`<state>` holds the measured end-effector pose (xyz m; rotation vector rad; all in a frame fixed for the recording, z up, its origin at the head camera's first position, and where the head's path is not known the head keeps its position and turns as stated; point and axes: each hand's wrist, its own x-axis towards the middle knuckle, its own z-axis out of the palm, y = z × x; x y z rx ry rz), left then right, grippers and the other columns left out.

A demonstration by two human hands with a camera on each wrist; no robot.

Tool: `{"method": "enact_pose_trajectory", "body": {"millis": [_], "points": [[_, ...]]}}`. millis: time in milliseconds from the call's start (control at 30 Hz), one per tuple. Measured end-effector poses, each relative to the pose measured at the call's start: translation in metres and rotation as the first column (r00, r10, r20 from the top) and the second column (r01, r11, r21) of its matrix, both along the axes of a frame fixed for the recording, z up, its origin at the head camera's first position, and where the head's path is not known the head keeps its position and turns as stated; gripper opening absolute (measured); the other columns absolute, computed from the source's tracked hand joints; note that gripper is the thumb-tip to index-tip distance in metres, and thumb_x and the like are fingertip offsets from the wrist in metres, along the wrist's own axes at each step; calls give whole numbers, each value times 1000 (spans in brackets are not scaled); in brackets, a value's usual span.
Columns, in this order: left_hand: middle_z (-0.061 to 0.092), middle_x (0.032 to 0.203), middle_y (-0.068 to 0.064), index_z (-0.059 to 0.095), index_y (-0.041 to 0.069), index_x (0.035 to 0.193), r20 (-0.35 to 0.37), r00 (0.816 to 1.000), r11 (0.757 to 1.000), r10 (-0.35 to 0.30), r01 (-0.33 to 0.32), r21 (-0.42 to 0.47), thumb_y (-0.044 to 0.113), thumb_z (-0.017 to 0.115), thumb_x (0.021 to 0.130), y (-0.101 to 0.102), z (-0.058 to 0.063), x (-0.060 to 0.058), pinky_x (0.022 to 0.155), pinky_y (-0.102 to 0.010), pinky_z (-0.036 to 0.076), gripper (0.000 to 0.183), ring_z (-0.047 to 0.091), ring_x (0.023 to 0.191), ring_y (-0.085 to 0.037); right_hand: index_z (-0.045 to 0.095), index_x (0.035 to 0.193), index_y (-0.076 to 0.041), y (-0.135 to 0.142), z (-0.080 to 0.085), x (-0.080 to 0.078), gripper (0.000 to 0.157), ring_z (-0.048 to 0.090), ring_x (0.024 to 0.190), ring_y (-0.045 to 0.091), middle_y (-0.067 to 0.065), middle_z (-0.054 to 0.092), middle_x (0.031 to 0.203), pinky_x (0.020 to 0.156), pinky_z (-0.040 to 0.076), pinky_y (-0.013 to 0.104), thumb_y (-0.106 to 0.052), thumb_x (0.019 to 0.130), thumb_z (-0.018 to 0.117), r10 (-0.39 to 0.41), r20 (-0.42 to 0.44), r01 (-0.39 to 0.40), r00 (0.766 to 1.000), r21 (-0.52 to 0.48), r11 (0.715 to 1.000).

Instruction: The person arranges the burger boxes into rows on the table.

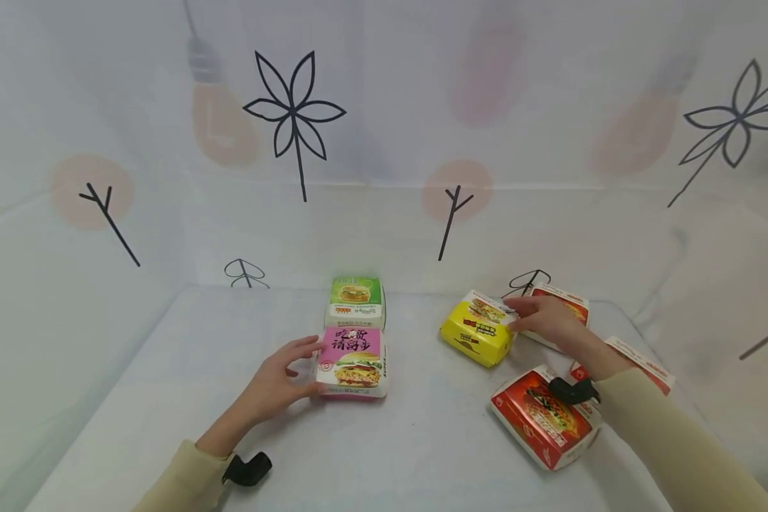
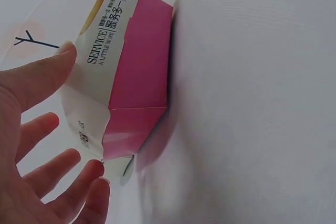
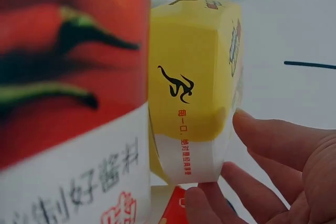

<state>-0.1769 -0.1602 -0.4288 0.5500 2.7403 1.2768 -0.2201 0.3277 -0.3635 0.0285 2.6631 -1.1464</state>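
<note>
My left hand (image 1: 276,387) is at the left side of a pink and white burger box (image 1: 352,363), its thumb and index finger at the near and far corners. The left wrist view shows the thumb against the box's white lid (image 2: 100,45), with the other fingers spread and loosely bent. My right hand (image 1: 550,323) reaches to the right end of a yellow and white burger box (image 1: 476,331). In the right wrist view its thumb tip meets that box's edge, and its fingertips lie by the white end, not wrapped round it.
Behind the pink box, touching or nearly so, is a green burger box (image 1: 356,299). A red burger box (image 1: 544,416) lies under the right wrist. Two more red boxes, one at the back right (image 1: 560,306) and one partly behind the right forearm (image 1: 643,366), lie on the white cloth (image 1: 416,441).
</note>
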Motion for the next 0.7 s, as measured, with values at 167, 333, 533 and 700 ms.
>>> {"method": "enact_pose_trajectory", "body": {"millis": [167,333,533,700], "points": [[43,154,-1,54,22,144,-4,1000,1000,14,-14,13,41,83,80,-1,4,1,94,-47,51,73,48,131,-29,48,145,-1,-3,-1,-2,61,44,130,44,27,47,145,105,39,58,-19,92,71,-2,3,2,1000,49,999],[47,151,0,55,18,143,-55,998,999,16,-14,36,37,82,82,-4,11,-1,92,-44,52,69,53,126,-26,50,145,-2,-5,-1,-2,61,45,126,44,27,49,142,103,39,60,-20,91,73,0,0,0,1000,71,997],[54,145,0,58,16,140,-142,990,998,12,-3,67,29,82,84,-6,20,-6,88,-42,54,63,57,122,-24,51,145,-5,-10,0,-2,61,47,124,43,26,51,141,100,41,60,-25,92,72,26,-8,-25,1000,108,994],[57,141,-4,58,16,140,-157,988,998,1,8,63,25,81,85,-4,25,-12,88,-45,54,60,57,121,-26,52,144,-5,-17,3,-8,59,48,125,43,26,53,139,100,41,59,-25,92,72,46,1,-46,999,135,990]]}}
